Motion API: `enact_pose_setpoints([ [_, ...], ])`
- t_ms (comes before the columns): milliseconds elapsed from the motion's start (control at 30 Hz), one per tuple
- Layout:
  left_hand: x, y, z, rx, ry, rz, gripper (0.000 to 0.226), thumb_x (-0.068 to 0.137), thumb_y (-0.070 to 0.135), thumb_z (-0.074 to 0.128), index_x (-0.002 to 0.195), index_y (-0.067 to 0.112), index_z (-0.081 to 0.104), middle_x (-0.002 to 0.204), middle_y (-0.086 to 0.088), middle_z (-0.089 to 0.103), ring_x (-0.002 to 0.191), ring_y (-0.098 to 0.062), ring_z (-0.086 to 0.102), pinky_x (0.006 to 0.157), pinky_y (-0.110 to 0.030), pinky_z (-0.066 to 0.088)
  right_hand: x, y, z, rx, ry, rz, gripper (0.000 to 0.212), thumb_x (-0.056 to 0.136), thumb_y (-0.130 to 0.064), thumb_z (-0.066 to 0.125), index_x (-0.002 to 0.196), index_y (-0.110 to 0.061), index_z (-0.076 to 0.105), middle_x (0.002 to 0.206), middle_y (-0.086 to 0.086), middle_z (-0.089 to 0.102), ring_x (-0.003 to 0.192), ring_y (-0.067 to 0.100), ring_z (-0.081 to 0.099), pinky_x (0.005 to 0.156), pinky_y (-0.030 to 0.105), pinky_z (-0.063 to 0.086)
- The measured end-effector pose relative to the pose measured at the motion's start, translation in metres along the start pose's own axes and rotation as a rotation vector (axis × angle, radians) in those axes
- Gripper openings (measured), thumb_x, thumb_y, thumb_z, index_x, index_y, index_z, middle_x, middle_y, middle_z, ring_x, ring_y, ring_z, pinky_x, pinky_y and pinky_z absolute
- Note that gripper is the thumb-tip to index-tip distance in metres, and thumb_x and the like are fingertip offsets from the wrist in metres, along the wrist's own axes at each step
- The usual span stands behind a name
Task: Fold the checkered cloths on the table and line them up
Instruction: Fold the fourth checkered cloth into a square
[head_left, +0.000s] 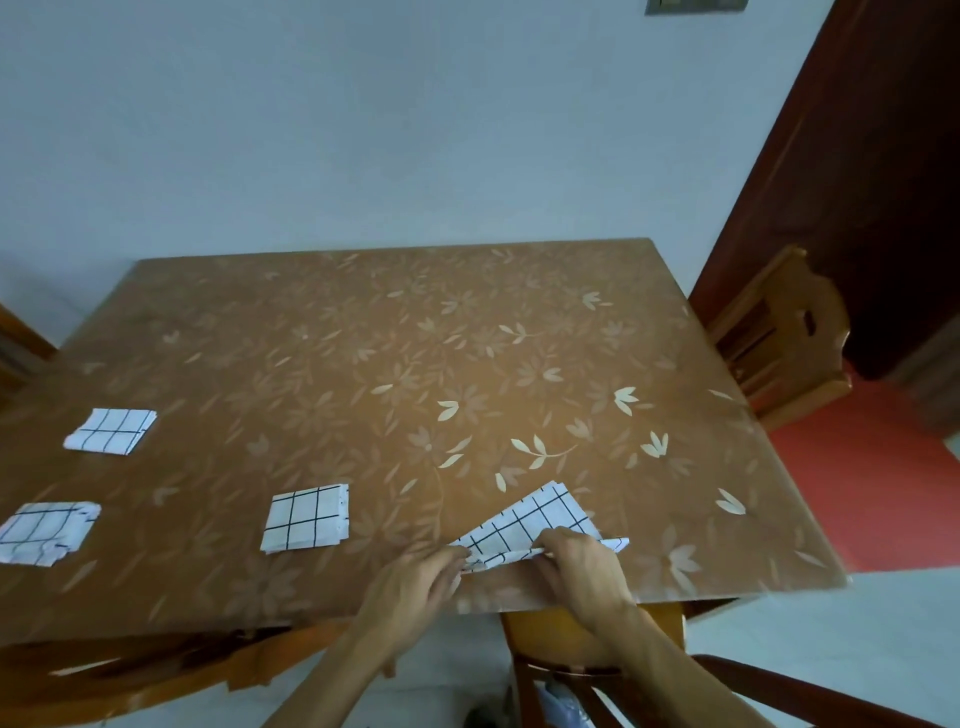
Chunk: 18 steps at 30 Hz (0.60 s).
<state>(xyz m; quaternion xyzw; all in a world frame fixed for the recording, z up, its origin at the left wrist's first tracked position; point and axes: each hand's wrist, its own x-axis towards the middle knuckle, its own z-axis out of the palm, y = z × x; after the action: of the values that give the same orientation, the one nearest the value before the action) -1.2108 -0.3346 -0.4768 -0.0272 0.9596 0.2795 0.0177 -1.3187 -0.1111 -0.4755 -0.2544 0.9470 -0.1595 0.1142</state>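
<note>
The worry from where I stand is a crooked fold: the cloth in hand (540, 514) lies askew by the near edge of the table (363, 338), towards its near right corner, with one point poking towards the far side; if the layers slip while the near fold is pressed, the square comes out lopsided. It also sits close enough to that edge that a careless tug could drag it off onto the chair (571, 639) below (the table cover looks smooth, so I'd guess little holds it). The row is the other risk; the folded cloths are scattered, one around the middle of the near edge (306, 517), one by the near left corner (44, 532), one further back along the left edge (110, 431), and the corner one looks loose enough to spring open if shoved. As for the grip, the left hand (415, 577) pinches the cloth's left end, fingers bunched on the layers; the right hand (584, 569) curls its fingers over the near fold further right, holding it to the table.
</note>
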Motion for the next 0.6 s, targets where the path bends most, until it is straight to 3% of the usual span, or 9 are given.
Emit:
enact_pose_setpoints([
  [100, 0.002, 0.006, -0.004, -0.006, 0.007, 0.034, 0.042, 0.095, 0.062, 0.044, 0.132, 0.043, 0.053, 0.121, 0.025, 0.057, 0.111, 0.006, 0.056, 0.088, -0.023, 0.051, -0.001, 0.003, -0.004, 0.021, 0.012, -0.003, 0.014, 0.094, -0.025, 0.054, 0.098, -0.02, 0.066, 0.099, -0.004, 0.07, 0.09, 0.02, 0.067, 0.068, 0.031, 0.051],
  [167, 0.004, 0.01, -0.005, 0.008, 0.033, 0.085, 0.045, 0.092, 0.059, 0.056, 0.132, 0.04, 0.054, 0.123, 0.026, 0.056, 0.113, 0.006, 0.052, 0.09, -0.02, 0.049, -0.001, 0.0, -0.006, 0.008, 0.01, -0.014, 0.015, 0.094, -0.025, 0.053, 0.101, -0.022, 0.066, 0.102, -0.005, 0.069, 0.092, 0.018, 0.067, 0.07, 0.029, 0.051],
  [300, 0.011, 0.016, -0.002, 0.027, 0.179, 0.213, 0.019, 0.087, 0.023, 0.073, 0.104, 0.03, 0.069, 0.103, 0.021, 0.064, 0.098, -0.001, 0.058, 0.078, -0.017, 0.048, 0.0, -0.006, -0.009, 0.007, 0.004, -0.028, 0.021, 0.095, -0.026, 0.052, 0.112, -0.027, 0.065, 0.113, -0.007, 0.068, 0.098, 0.017, 0.066, 0.074, 0.03, 0.052],
  [400, 0.014, 0.019, -0.001, 0.07, 0.263, 0.301, 0.008, 0.088, 0.019, 0.069, 0.092, 0.025, 0.068, 0.091, 0.016, 0.064, 0.085, -0.007, 0.06, 0.071, -0.024, 0.049, 0.002, -0.012, -0.007, 0.0, 0.024, -0.05, 0.036, 0.095, -0.023, 0.054, 0.13, -0.031, 0.06, 0.124, -0.01, 0.063, 0.103, 0.021, 0.066, 0.074, 0.034, 0.054],
  [600, 0.004, 0.032, -0.002, 0.094, 0.193, 0.424, 0.005, 0.093, 0.028, 0.065, 0.098, 0.026, 0.066, 0.093, 0.014, 0.061, 0.085, -0.008, 0.055, 0.069, -0.024, 0.05, 0.006, -0.021, 0.006, 0.063, 0.07, -0.061, 0.029, 0.083, -0.01, 0.062, 0.107, -0.024, 0.074, 0.112, -0.009, 0.07, 0.099, 0.018, 0.068, 0.069, 0.031, 0.056],
])
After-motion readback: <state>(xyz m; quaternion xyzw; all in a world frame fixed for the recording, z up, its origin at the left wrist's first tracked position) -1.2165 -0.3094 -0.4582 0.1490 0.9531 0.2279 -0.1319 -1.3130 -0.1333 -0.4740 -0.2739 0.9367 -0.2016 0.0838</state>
